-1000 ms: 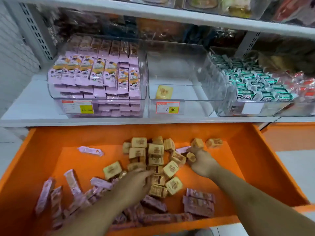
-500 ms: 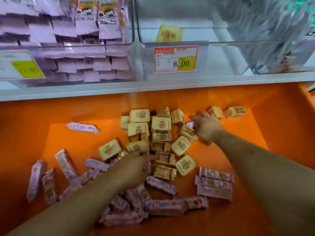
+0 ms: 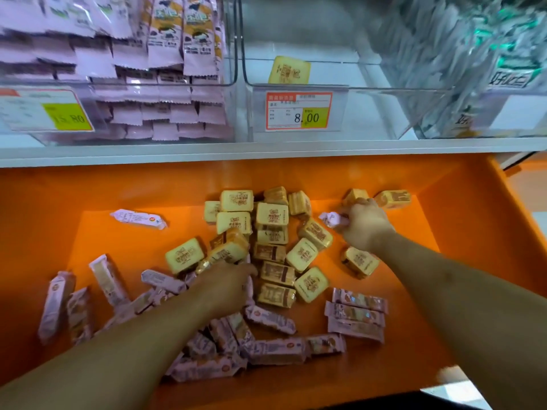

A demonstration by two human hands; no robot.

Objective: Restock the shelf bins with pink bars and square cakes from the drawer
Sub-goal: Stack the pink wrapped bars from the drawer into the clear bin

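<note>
Both hands reach down into the orange drawer [image 3: 44, 220], well apart from each other; the left hand [image 3: 225, 287] lies palm down at the near edge of the heap of square cakes [image 3: 270, 214], its fingers curled over the wrappers there, but whether they grip a cake or only rest on the pile cannot be told; the right hand [image 3: 365, 223] is at the far right of the heap, its fingers closed round a pink bar [image 3: 331, 218] whose crimped end sticks out to the left of the knuckles, with a cake [image 3: 355, 195] just behind the hand and touching it; another cake [image 3: 392, 199] lies just right of that one, by the drawer's back slope; a further cake [image 3: 359, 261] sits under the right wrist; the cakes are piled in the middle of the drawer, some flat, some on edge; pink bars [image 3: 275, 350] are strewn along the near side and the left, three of them stacked neatly at the right [image 3: 355, 315], and a single bar [image 3: 137, 219] lies alone toward the back left; above the drawer runs a white shelf [image 3: 266, 149] carrying clear bins; the left bin [image 3: 233, 39] is heaped with pink bars [image 3: 165, 84] and bears a tag [image 3: 44, 112] reading 15.80; the middle bin [image 3: 370, 93] holds one cake [image 3: 288, 70] leaning near its front, behind a tag [image 3: 297, 111] reading 8.00; the right bin [image 3: 444, 113] is packed with silver-green packs [image 3: 473, 54], blurred.
</note>
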